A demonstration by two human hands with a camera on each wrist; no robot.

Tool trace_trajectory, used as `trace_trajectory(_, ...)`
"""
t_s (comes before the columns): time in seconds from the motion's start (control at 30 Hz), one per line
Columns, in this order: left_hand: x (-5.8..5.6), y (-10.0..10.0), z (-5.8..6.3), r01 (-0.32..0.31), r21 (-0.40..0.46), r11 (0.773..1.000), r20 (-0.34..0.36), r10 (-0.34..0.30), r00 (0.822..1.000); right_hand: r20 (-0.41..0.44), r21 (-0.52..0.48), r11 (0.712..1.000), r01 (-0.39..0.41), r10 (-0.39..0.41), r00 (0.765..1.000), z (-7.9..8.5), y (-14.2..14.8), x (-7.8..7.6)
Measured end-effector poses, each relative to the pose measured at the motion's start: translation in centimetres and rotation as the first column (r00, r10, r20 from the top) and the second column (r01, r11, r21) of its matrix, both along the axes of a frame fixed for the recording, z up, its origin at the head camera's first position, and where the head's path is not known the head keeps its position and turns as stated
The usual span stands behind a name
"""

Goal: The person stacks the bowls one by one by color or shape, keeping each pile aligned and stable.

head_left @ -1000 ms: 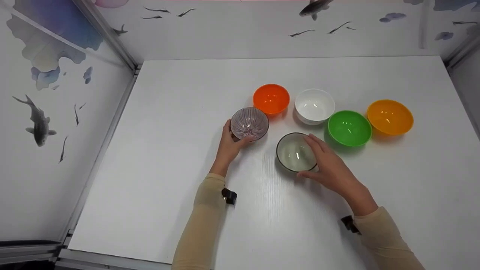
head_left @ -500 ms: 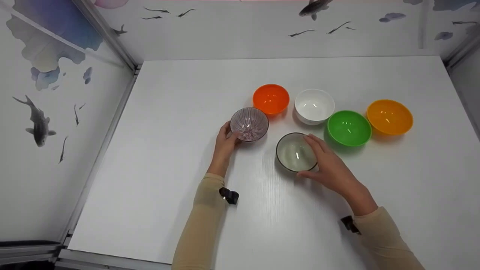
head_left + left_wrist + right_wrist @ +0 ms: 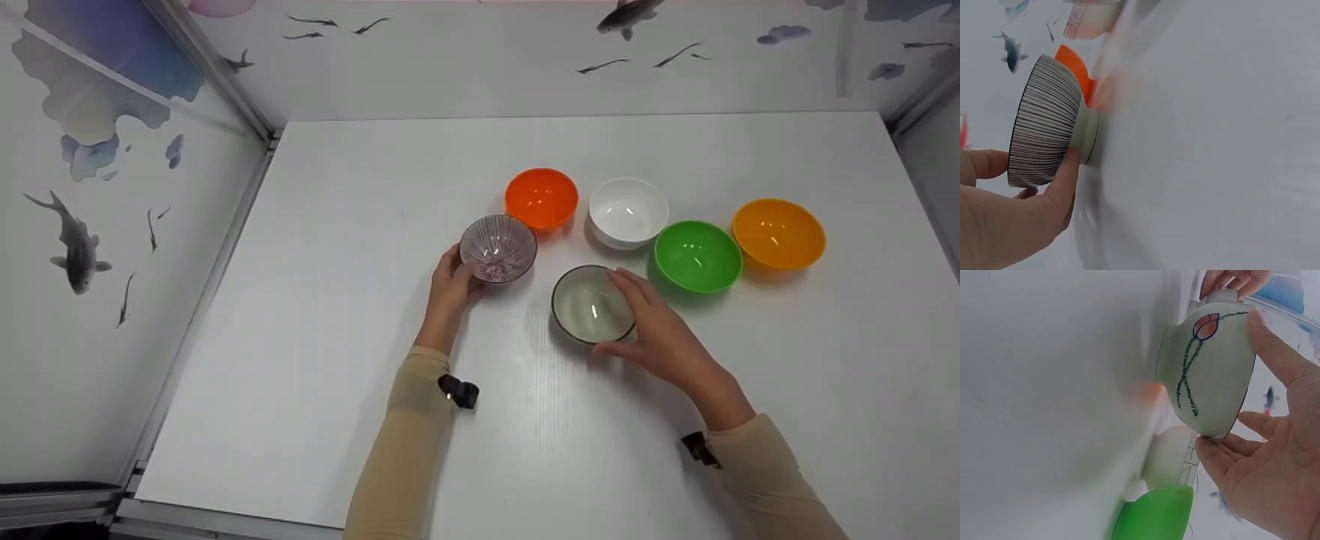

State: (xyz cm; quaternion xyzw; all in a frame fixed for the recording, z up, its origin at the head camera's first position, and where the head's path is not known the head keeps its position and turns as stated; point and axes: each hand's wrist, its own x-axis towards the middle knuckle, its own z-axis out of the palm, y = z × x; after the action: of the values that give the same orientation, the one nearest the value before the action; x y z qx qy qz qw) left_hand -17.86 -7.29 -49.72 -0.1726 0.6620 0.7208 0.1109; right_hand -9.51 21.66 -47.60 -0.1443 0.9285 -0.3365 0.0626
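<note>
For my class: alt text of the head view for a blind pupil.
A person's left grip holds a round purple-striped bowl, their right grip a round, pale green, dark-rimmed bowl. On the white tabletop, left to right, sit a glossy orange bowl, white bowl, green bowl and yellow bowl.

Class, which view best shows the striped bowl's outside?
The left wrist view, where the striped bowl shows its lined outer wall and foot. The head view looks into it; the right wrist view catches only a sliver beyond the flowered bowl.
</note>
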Motion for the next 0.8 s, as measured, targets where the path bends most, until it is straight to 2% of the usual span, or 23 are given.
trace_trajectory(0.17,0.02,0.01,0.03,0.001,-0.016,1.0,0.004,-0.001,1.0,0.006,0.0,1.0,0.004,-0.004,1.0,-0.1,0.05,-0.02)
trace_trajectory(0.4,0.02,-0.09,0.01,-0.011,0.049,0.999,-0.001,0.011,1.0,0.035,-0.006,1.0,0.014,-0.013,0.999,-0.08,0.09,0.01)
trace_trajectory(0.8,0.03,-0.09,-0.04,-0.04,0.082,0.996,0.003,0.04,0.999,0.03,-0.018,1.0,0.009,-0.009,1.0,-0.24,0.22,0.03)
